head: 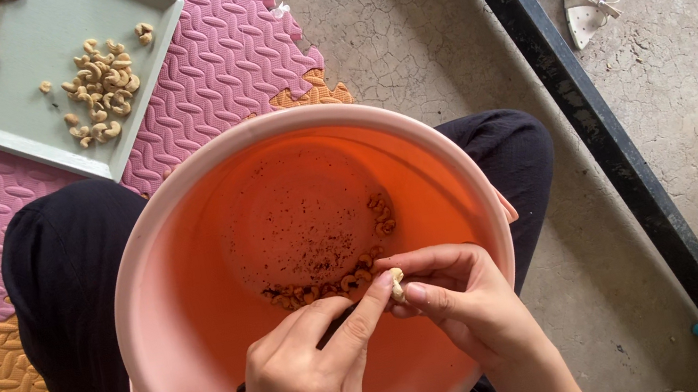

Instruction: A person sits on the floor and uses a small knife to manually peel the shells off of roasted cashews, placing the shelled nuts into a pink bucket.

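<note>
Over the near side of the pink basin (179, 207), both hands meet on one pale cashew kernel (397, 284). The right hand (462, 296) pinches it between thumb and fingertips, its long axis roughly upright; the left hand (306, 385), fingers closed around a thin dark tool (335, 330), presses its forefinger against the kernel's left side. Unpeeled brown cashews (336, 282) lie in the basin just beyond the fingers.

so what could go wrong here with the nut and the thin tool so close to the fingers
1. The left hand works a thin dark tool right at the cashew pinched by the right hand; a slip could nick a fingertip.
2. The cashew could drop among the unpeeled ones in the pink basin.
3. The basin rests on the lap and might tip.
</note>
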